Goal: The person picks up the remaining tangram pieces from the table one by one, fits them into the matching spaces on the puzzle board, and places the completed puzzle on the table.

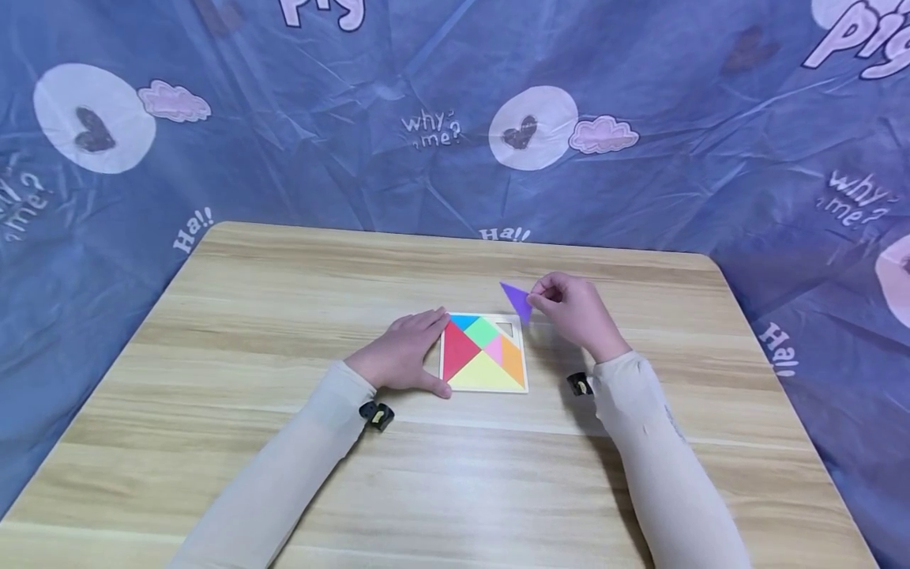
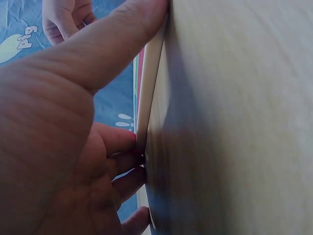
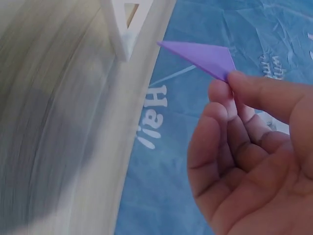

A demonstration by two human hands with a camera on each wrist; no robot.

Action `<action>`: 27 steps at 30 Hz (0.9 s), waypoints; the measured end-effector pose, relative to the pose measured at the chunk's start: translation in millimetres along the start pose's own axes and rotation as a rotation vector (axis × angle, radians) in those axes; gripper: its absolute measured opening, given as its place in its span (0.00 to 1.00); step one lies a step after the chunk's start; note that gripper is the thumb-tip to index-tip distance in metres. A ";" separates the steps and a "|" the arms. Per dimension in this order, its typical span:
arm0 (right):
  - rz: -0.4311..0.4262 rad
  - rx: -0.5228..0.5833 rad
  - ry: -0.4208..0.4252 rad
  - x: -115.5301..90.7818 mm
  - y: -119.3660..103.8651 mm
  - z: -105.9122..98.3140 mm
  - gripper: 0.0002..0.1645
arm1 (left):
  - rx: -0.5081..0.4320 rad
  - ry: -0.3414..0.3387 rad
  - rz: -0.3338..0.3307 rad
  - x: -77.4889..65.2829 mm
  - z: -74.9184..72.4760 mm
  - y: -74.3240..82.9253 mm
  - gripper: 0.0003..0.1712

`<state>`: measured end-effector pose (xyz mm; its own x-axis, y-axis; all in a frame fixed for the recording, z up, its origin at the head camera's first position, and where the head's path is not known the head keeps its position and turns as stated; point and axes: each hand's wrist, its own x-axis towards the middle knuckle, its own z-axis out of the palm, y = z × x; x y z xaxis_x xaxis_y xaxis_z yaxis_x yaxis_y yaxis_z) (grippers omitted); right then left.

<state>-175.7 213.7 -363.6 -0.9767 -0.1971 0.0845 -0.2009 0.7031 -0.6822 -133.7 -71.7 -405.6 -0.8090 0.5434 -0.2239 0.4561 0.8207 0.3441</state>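
Observation:
A square tangram tray (image 1: 484, 390) with a pale rim lies on the table, filled with red, blue, green, pink, orange and yellow pieces. A triangular gap shows bare wood at its far right corner. My left hand (image 1: 407, 352) holds the tray along its left side, thumb at the near corner and fingers at the far one; the left wrist view shows the fingertips against the tray's edge. Above the tray's far right side, my right hand (image 1: 574, 310) pinches a purple triangle tangram piece (image 3: 208, 57) by one corner between thumb and index finger, its other fingers curled in.
The wood-grain table (image 1: 455, 482) has rounded far corners. Right behind it hangs a blue printed cloth (image 1: 341, 158), which also comes down along both sides. Small black devices (image 1: 377, 415) sit at both wrists.

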 end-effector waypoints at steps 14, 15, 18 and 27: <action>0.003 0.019 -0.065 9.7 -1.3 19.0 0.02 | 0.006 -0.004 0.018 3.1 -2.5 -8.2 0.72; 0.004 0.016 -0.065 9.6 -1.3 19.8 0.02 | 0.003 -0.002 0.018 2.8 -2.8 -8.2 0.72; 0.000 0.008 -0.066 9.9 -0.9 21.6 0.02 | 0.000 0.002 0.019 2.3 -3.2 -8.5 0.72; -0.014 -0.024 -0.087 9.2 2.8 22.9 0.03 | -0.007 0.000 0.010 2.7 -2.0 -6.9 0.71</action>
<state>-183.5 198.2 -381.3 -0.9639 -0.2646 0.0302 -0.2173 0.7160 -0.6634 -139.8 -76.2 -406.7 -0.8048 0.5512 -0.2202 0.4613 0.8143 0.3523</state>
